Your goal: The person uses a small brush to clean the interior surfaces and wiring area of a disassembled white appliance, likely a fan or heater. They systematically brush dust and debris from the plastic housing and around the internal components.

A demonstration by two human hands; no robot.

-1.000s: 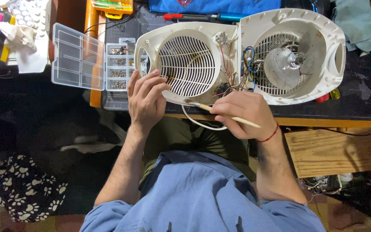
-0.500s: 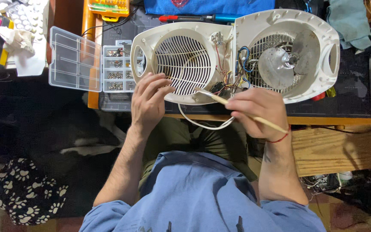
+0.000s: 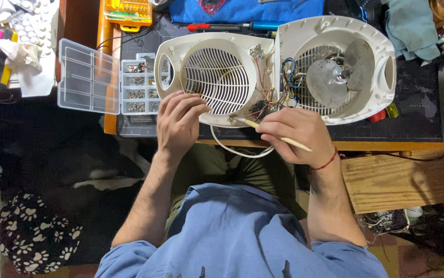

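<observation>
Fan heater casing lies split in 2 halves, insides up, at desk edge so wiring's reachable. Left hand flat on grille half, fingers narrow, pinning it. Right hand pinches thin wooden stick, tip at wire bundle. Screw box open nearby.

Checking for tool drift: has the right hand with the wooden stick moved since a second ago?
Yes, slightly. The right hand with the wooden stick has shifted up toward the wiring between the opened fan heater's halves; its tip now sits by that junction.
</observation>
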